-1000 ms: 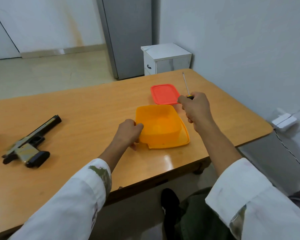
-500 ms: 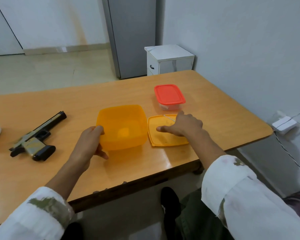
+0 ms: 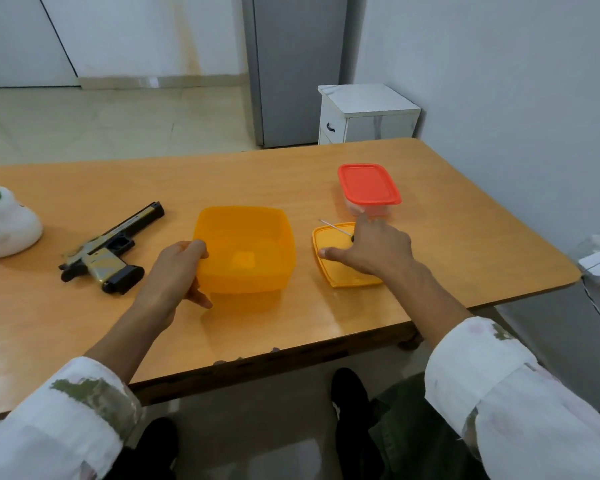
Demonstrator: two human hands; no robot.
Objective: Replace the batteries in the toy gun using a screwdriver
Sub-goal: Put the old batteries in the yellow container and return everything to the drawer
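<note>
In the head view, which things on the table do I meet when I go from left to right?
From the left: white plant pot → toy gun → left hand → orange container → orange lid. The screwdriver, right hand and red-lidded box overlap the lid's span, so I leave them out.

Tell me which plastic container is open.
The orange container gripped by the left hand: its orange lid lies beside it on the table, while the red-lidded container is closed.

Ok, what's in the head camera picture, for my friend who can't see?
A person's left hand grips an open orange tub on a table; the right hand rests on an orange lid, over a screwdriver. A toy gun lies further left, a red-lidded box behind the lid.
</note>
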